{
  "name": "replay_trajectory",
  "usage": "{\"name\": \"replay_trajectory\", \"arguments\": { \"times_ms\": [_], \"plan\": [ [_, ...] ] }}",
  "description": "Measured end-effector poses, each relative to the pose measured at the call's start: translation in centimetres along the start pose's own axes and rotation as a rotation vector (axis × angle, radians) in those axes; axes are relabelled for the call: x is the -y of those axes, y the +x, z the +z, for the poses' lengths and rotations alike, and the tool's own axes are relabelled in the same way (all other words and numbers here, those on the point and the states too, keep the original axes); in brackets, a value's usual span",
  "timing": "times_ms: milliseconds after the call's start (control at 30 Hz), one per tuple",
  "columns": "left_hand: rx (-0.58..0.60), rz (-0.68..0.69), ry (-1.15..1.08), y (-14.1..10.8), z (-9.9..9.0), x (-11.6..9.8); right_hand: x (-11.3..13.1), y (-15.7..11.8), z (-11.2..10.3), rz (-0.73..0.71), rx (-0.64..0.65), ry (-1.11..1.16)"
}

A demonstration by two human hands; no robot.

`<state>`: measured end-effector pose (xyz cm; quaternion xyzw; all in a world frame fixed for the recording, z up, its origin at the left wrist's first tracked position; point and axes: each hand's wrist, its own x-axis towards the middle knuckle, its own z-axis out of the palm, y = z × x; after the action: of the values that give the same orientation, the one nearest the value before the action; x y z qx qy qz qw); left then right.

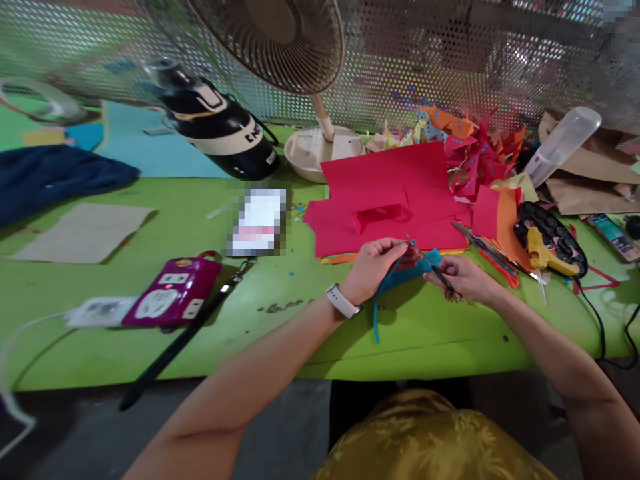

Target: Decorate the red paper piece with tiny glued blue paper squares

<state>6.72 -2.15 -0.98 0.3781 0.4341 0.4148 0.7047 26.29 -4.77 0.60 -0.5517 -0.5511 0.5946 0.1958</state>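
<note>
My left hand [377, 267], with a white band at the wrist, pinches a narrow blue paper strip [379, 317] between thumb and fingers. The strip's loose end hangs down toward the table. My right hand [465, 277] is closed around small dark-handled scissors [440, 275], whose thin blades point left toward the left fingertips. Whether the blades touch the strip is too small to tell. Beneath and between both hands lies a wider piece of blue paper [411, 273]. Just beyond them are red paper sheets [390, 179], with a small folded red piece [380, 217] on top.
Right of my hands lie an orange cutter [506, 270], a yellow glue gun [547, 255] and a black holder [553, 233]. A heap of cut paper [480, 150] sits behind. Leftward are a phone [259, 220], a purple power strip [175, 293], a bottle [225, 130] and a fan [300, 150].
</note>
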Motion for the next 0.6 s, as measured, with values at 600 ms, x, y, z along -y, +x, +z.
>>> {"name": "replay_trajectory", "arguments": {
  "times_ms": [600],
  "plan": [
    [-0.018,-0.045,0.105,-0.14,-0.06,-0.74,0.31,-0.06,-0.12,0.015,-0.011,0.001]
  ]
}}
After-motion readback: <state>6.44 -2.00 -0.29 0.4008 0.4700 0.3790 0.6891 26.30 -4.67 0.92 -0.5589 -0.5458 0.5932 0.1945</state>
